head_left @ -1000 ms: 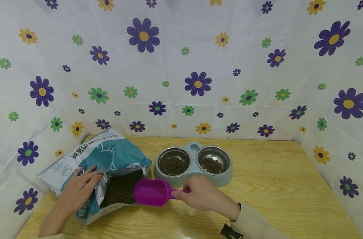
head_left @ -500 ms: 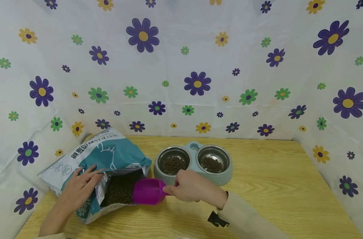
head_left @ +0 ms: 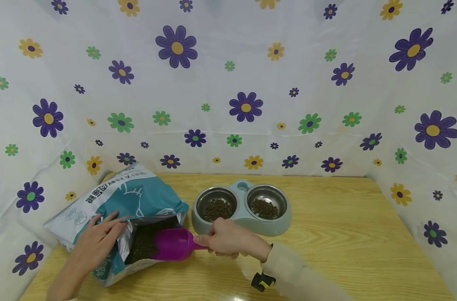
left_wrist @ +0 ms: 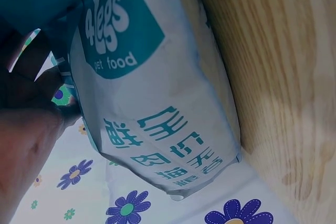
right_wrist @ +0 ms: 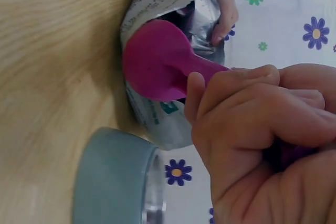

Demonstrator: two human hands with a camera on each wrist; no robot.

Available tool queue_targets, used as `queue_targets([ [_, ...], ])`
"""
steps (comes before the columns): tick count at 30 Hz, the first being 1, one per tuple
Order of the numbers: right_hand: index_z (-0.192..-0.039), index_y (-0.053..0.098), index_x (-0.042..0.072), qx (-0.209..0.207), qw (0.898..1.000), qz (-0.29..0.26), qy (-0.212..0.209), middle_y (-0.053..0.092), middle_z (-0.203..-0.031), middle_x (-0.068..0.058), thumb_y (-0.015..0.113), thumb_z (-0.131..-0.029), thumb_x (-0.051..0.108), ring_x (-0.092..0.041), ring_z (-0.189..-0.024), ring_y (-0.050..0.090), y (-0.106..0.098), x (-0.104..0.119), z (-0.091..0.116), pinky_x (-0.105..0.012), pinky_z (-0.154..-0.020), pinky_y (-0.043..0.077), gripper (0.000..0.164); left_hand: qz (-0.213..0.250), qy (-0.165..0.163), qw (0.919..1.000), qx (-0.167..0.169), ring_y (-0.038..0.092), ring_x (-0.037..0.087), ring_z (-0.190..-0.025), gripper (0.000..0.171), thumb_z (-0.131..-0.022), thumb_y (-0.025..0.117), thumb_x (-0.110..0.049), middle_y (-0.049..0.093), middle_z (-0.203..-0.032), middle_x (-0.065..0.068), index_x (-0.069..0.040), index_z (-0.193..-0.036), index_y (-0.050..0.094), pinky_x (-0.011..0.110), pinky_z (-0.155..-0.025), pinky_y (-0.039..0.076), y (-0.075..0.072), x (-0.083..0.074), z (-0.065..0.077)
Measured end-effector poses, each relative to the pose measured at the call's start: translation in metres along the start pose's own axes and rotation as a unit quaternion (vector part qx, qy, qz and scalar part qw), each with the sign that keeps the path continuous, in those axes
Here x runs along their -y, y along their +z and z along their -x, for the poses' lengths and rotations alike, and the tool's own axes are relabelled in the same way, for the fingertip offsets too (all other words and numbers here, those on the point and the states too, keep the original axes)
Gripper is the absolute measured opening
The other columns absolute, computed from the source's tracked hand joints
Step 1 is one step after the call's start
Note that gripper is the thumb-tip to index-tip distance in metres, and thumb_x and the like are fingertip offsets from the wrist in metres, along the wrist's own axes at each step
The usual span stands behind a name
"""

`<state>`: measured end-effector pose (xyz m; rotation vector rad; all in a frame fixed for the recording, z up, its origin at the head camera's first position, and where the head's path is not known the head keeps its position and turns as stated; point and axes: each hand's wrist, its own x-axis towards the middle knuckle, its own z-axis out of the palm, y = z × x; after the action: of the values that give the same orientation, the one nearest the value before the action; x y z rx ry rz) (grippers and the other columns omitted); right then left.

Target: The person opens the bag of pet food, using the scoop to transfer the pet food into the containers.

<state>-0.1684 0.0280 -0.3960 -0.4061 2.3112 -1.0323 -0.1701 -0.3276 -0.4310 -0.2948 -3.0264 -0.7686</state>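
Observation:
My right hand (head_left: 226,238) grips the handle of a purple scoop (head_left: 176,244), its fingers curled round it in the right wrist view. The scoop's front end reaches into the mouth of a teal and white pet food bag (head_left: 153,192) and meets the brown kibble (head_left: 142,244) inside. My left hand (head_left: 97,242) rests on the bag beside its opening, fingers spread fairly straight over the top. Part of that hand (left_wrist: 31,98) shows at the bag's edge in the left wrist view. The bag lies on its side, open end facing right.
A pale blue double feeder (head_left: 241,205) stands right of the bag, just beyond my right hand. Its two steel bowls each hold some kibble. Everything rests on a wood-grain table (head_left: 337,234), with a flowered white cloth (head_left: 213,75) hanging behind and at both sides.
My right hand has moved left, taking the scoop further into the bag's mouth and into the kibble. The left hand stays in place on the bag; the head view has shifted slightly.

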Motion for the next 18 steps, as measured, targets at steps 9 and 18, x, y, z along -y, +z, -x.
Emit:
queue_targets([
  [9,-0.074,0.068,-0.001,0.013,0.989,-0.148,-0.002,0.043,-0.047,0.002,0.062,-0.101,0.046,-0.008,-0.035,0.023,0.013,-0.025,0.0,-0.026,-0.036,0.023,0.055,0.001,-0.008,1.0,0.0,0.037,0.055,-0.143,0.056,-0.113,0.03,-0.039,0.05,-0.147,0.031,-0.002,-0.14,0.062,0.067,-0.12,0.014,0.001,0.001,0.001],
  [18,-0.083,0.068,-0.008,0.018,0.982,-0.184,-0.037,0.043,-0.046,0.003,0.059,-0.103,0.045,-0.007,-0.035,0.025,0.021,-0.044,0.0,-0.024,-0.035,0.022,0.058,0.004,-0.005,1.0,-0.004,0.038,0.055,-0.143,0.055,-0.113,0.03,-0.038,0.052,-0.146,0.031,-0.003,-0.14,0.063,0.067,-0.12,0.013,0.0,0.001,0.001],
])
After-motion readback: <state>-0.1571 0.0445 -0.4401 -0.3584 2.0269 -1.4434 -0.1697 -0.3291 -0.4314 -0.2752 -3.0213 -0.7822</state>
